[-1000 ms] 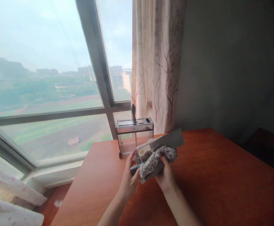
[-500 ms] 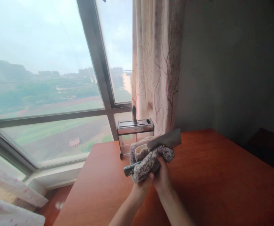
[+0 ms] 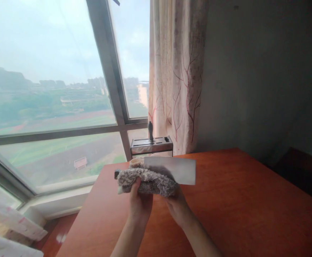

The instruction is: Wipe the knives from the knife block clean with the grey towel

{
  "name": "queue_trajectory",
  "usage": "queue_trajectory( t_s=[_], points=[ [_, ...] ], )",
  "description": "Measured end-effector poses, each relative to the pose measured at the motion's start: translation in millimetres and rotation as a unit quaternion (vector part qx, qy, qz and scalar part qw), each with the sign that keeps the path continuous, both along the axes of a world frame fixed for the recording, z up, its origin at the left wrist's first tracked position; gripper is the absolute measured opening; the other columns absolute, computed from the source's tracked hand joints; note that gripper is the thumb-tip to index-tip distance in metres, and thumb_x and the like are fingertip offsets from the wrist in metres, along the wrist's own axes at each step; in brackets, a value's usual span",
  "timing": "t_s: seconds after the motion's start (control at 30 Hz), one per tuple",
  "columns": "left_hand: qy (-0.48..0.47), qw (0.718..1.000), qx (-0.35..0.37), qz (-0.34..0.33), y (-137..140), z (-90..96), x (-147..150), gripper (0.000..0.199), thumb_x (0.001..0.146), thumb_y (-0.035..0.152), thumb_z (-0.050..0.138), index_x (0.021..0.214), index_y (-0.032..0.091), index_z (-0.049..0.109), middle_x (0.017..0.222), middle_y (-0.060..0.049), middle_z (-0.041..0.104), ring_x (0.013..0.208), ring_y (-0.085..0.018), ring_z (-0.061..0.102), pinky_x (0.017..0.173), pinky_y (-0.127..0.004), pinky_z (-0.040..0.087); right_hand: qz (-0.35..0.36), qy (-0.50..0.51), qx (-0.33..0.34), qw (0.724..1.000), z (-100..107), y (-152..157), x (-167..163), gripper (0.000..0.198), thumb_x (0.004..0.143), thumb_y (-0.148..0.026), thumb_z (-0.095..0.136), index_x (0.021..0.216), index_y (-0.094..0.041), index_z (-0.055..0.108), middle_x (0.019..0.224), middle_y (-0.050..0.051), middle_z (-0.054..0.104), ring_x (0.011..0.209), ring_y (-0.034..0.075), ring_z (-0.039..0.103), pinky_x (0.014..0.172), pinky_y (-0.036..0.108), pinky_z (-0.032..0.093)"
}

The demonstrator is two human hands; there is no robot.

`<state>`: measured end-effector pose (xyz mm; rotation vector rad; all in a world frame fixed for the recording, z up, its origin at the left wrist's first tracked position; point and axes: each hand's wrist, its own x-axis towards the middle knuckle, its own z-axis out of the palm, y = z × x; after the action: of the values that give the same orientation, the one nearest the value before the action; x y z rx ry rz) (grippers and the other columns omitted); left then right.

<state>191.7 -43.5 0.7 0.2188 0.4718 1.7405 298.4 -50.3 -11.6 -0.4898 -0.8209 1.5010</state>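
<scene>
A kitchen cleaver (image 3: pixel 186 172) is held level above the table, its broad grey blade pointing right. A fluffy grey cloth (image 3: pixel 146 180) is folded over its near side, covering the middle. The dark end of the handle (image 3: pixel 116 174) pokes out at the left. My left hand (image 3: pixel 140 205) is closed on the cloth near the handle, thumb on top. My right hand (image 3: pixel 176 204) grips the cloth lower on the blade side; its fingertips are hidden. Just behind stands a metal-framed knife rack (image 3: pixel 152 145) with one dark knife handle (image 3: pixel 150 131) upright in its top.
The reddish-brown wooden table (image 3: pixel 238 203) spreads under my hands. A slanted window frame (image 3: pixel 51 135) is at the left, with a pale curtain (image 3: pixel 176 71) behind the rack. A dark wall (image 3: pixel 252 78) rises at the right.
The cleaver and cloth have shifted left and turned from a slant to level, with more of the blade showing. My left hand has moved left, its thumb now on top of the cloth.
</scene>
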Motion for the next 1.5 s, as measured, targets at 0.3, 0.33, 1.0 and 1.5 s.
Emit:
queue_trajectory(
  t_s=[0.3,0.33,1.0,1.5],
  points=[
    [-0.025,0.995,-0.09,0.027,5.3,5.5,-22.3,0.027,0.085,0.023,0.053,0.108,0.019,0.066,0.081,-0.003,0.074,0.072,-0.018,0.068,0.077,-0.032,0.055,-0.003,-0.107,-0.032,0.994,-37.1,7.7,33.3,0.048,0.077,-0.055,0.064,0.11,-0.021,0.063,0.11,0.008,0.068,0.1,0.026,0.062,0.082,0.039,0.05],
    [-0.031,0.995,-0.092,0.029,5.0,4.5,-24.3,0.028,0.085,0.023,0.052,0.109,0.019,0.066,0.081,-0.003,0.074,0.071,-0.018,0.068,0.079,-0.034,0.054,-0.009,-0.133,-0.021,0.991,-38.8,8.9,34.1,0.046,0.078,-0.056,0.062,0.107,-0.02,0.065,0.105,0.009,0.069,0.096,0.026,0.063,0.079,0.038,0.051],
    [-0.008,0.992,-0.011,-0.129,-2.8,-11.3,-37.5,0.074,0.067,0.076,0.053,0.116,0.023,0.064,0.105,-0.011,0.072,0.121,-0.032,0.053,0.1,-0.045,0.042,0.046,-0.275,-0.01,0.96,-35.3,-11.8,28.6,0.038,0.077,-0.055,0.064,0.089,-0.02,0.07,0.07,0.004,0.066,0.062,0.019,0.058,0.058,0.03,0.045],
    [0.046,0.992,0.016,0.113,13.3,3.0,-90.3,0.048,0.086,0.06,0.044,0.114,0.026,0.063,0.093,0.001,0.075,0.098,-0.023,0.065,0.083,-0.034,0.054,0.057,-0.356,0.072,0.93,-45.5,-16.5,22.1,0.042,0.089,-0.053,0.046,0.064,-0.019,0.05,0.046,-0.004,0.043,0.044,0.011,0.042,0.048,0.025,0.032]
  ],
)
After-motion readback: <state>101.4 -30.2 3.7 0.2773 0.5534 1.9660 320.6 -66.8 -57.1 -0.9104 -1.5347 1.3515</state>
